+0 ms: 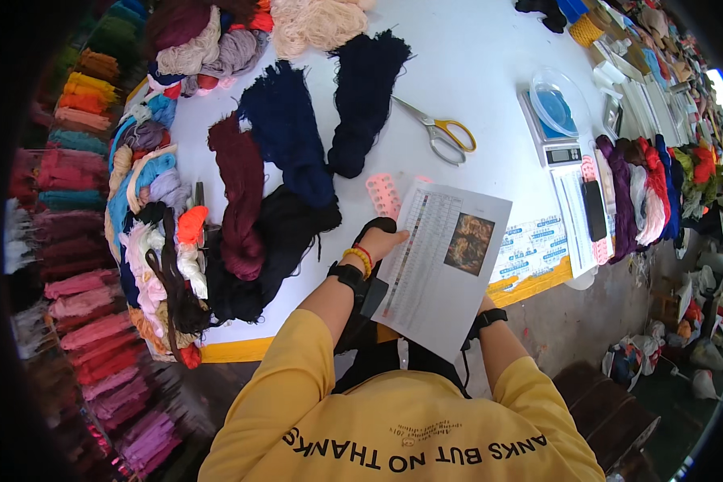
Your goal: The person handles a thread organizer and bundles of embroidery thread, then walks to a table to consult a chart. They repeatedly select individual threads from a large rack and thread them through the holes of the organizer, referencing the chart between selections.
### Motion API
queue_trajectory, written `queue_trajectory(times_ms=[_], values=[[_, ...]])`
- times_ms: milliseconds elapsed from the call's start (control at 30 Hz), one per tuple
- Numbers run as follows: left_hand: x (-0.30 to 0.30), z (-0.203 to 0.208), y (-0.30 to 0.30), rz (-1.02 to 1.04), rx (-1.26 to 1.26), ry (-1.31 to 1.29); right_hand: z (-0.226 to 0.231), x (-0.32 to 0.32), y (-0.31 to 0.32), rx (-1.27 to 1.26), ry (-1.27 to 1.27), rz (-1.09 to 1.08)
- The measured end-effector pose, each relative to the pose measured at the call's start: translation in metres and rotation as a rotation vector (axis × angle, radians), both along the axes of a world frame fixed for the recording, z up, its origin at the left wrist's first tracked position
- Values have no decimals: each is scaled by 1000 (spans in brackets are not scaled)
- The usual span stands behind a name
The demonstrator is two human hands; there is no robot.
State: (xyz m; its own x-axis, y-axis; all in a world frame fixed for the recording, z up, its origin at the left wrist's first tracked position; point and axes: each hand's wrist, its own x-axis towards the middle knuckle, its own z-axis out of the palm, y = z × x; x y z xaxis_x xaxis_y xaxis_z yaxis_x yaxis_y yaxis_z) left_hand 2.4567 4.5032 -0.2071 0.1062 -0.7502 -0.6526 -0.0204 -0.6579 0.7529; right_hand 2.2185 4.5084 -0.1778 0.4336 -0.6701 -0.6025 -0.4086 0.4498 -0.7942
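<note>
- Far left, stacked skeins (76, 281) in pinks, reds, teal and orange fill the space beyond the table.
- Along the table's left edge lies a mixed heap of yarn (154, 189), light blue, lilac, pink and cream among its colours.
- A maroon hank (238, 205) lies lengthwise just beside it, its lower part against a black hank (293, 233).
- A navy hank (289, 132) lies above the black one, touching it; a darker, nearly black hank (365, 96) lies to its right.
- The person's left hand (377, 243), with a dark watch and beaded bracelet at the wrist, grips the left edge of the printed sheet (426, 265), thumb on the front; its fingers behind are hidden.
- A pink perforated strip (382, 195) lies on the table just beyond that hand.
- The sheet, the thing in hand, is tilted in front of the person's body across the table's near edge; it bears a table of rows and a brownish photo.
- Scissors (442, 132) with yellow-and-grey handles lie beyond the sheet, blades parted slightly if at all.
- The right hand (487, 304) is at the sheet's right edge, mostly hidden behind it; how its fingers are closed cannot be told.
- Farther right stands a scale (561, 154) bearing a clear round bowl (551, 103).
- Nearer is a black oblong thing (594, 210) on papers, then hanging coloured hanks (647, 193).
</note>
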Motion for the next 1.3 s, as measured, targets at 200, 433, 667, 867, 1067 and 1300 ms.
queue_trajectory(times_ms=[200, 433, 667, 867, 1067, 1300], values=[[-6, -6, -2, -45, 5, -57, -13, -14, 11, 15, -45, -122], [43, 25, 53, 475, -126, 587, 56, -134, 63, 202, -82, -530], [51, 83, 110, 630, -323, 739, 118, -312, 122, -162, -51, -1084], [19, 131, 147, 654, -512, 651, 163, -483, 167, -543, 386, -1666], [-130, 156, 153, 501, -495, 660, 156, -605, 221, -794, 444, -1546], [-358, 171, 110, 103, -333, 686, 76, -625, 231, -665, 852, -993]])
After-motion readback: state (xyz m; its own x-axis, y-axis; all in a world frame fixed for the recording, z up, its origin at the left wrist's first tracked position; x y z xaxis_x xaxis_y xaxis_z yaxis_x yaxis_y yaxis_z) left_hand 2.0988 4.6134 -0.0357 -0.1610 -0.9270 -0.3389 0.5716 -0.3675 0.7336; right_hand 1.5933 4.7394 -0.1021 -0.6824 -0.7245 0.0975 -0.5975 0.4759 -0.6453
